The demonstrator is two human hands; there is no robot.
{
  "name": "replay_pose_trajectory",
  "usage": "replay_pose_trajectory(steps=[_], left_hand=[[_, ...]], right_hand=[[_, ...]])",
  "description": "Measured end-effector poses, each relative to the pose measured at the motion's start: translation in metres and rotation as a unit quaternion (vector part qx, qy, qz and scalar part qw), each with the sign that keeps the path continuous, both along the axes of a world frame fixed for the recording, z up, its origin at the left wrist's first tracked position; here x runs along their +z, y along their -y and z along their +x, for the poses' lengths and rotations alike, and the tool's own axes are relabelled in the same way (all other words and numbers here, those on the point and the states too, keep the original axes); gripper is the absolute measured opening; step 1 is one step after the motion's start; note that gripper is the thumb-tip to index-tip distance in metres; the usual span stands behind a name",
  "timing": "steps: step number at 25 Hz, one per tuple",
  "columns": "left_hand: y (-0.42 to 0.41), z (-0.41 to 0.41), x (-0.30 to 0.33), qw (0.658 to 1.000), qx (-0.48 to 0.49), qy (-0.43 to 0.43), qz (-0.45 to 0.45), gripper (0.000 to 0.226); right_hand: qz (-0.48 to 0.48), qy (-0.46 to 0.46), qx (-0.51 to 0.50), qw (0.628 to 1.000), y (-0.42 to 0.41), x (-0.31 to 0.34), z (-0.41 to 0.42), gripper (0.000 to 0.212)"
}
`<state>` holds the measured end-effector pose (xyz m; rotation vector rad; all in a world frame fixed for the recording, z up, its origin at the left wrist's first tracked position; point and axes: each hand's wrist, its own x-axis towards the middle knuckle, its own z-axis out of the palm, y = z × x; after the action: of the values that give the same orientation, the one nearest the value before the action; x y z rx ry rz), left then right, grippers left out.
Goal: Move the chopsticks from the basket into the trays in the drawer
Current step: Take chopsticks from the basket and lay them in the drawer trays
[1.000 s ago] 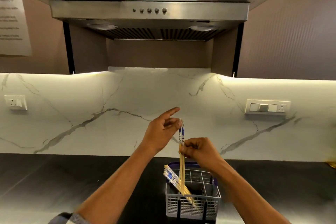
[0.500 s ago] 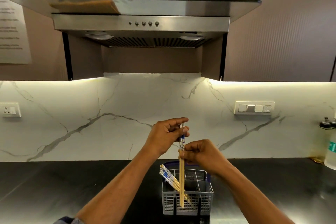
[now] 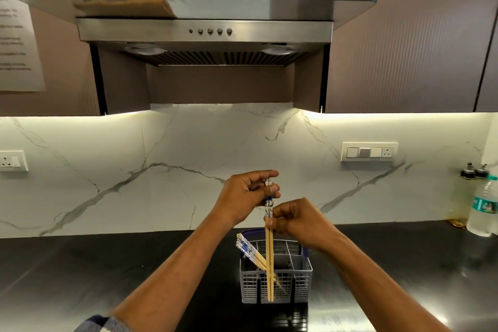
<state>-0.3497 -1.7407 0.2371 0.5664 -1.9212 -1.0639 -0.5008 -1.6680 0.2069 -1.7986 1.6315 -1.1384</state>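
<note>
A grey plastic cutlery basket stands on the black counter in front of me. Several wooden chopsticks with blue-and-white tops lean to the left inside it. A pair of chopsticks hangs upright in front of the basket, held by both hands. My left hand pinches the patterned top ends. My right hand grips the pair just below, at the upper part of the wooden shafts. The drawer and its trays are out of view.
The black countertop stretches left and right of the basket. A water bottle and two dark-capped bottles stand at the far right against the marble wall. A steel range hood hangs overhead.
My left hand went from an extended finger to closing its fingers on the tops of the pair. The right hand kept its grip. The camera tilted and shifted, bringing the bottles into view.
</note>
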Motion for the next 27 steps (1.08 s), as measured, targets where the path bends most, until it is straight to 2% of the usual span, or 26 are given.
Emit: replay_pose_trajectory(steps=[5,9,13,17,20,24,27], left_hand=[[-0.002,-0.001,-0.006,0.999,0.007,-0.037,0.018,0.029],[-0.003,0.002,-0.014,0.993,0.005,-0.089,0.072,0.025],[-0.009,-0.001,-0.039,0.987,-0.005,-0.09,0.134,0.025],[-0.026,-0.006,-0.095,0.965,-0.003,-0.106,0.241,0.026],[-0.046,-0.011,-0.15,0.95,-0.001,-0.087,0.3,0.026],[-0.078,-0.021,-0.226,0.941,-0.007,-0.049,0.335,0.029],[-0.093,-0.023,-0.27,0.929,0.002,-0.044,0.367,0.026]], right_hand=[[-0.001,0.07,-0.017,0.997,-0.008,-0.009,0.002,0.012],[-0.001,0.12,-0.052,0.991,-0.026,-0.04,0.008,0.011],[0.038,0.194,-0.06,0.979,-0.042,-0.078,0.006,0.012],[0.123,0.241,-0.075,0.96,-0.061,-0.122,-0.002,0.011],[0.202,0.216,-0.079,0.952,-0.084,-0.166,-0.004,0.011],[0.277,0.17,-0.071,0.943,-0.122,-0.224,0.0,0.012],[0.318,0.176,-0.091,0.927,-0.144,-0.254,0.002,0.015]])
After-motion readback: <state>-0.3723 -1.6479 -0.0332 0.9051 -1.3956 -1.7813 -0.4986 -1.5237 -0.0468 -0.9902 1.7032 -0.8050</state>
